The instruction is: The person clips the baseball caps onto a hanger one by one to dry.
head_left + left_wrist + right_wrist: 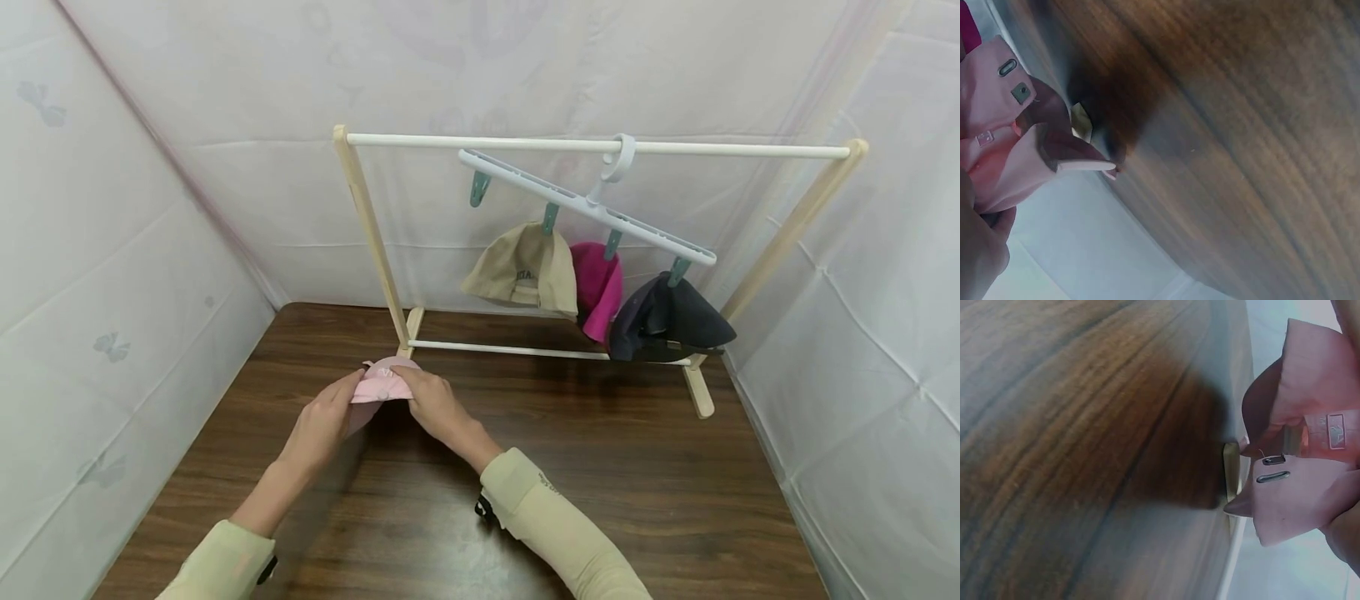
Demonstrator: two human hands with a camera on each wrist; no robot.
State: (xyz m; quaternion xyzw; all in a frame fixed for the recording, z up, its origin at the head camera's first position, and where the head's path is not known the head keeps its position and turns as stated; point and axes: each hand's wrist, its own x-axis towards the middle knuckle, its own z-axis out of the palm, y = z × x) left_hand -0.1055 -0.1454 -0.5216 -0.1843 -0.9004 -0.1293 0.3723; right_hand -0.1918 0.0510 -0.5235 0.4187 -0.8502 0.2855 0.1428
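Observation:
Both hands hold a pink cap [384, 385] above the table, near the rack's left foot. The left hand [321, 422] grips its left side, and the right hand [437, 406] pinches its right side with the thumb on top. In the left wrist view, the cap [994, 94] shows a back strap with metal fittings, with the left hand [982, 250] below it. The right wrist view shows the cap [1319, 375] from behind, its small metal buckle and inner label visible; part of the right hand [1346, 540] touches its edge.
A white-barred wooden rack [367, 225] stands at the table's [420, 525] back. From its bar hangs a tilted clip hanger [555, 190] with a beige hat [517, 267], a magenta hat [597, 287] and a dark hat [667, 321]. Its leftmost clip [479, 189] holds nothing. Pale fabric walls surround the table.

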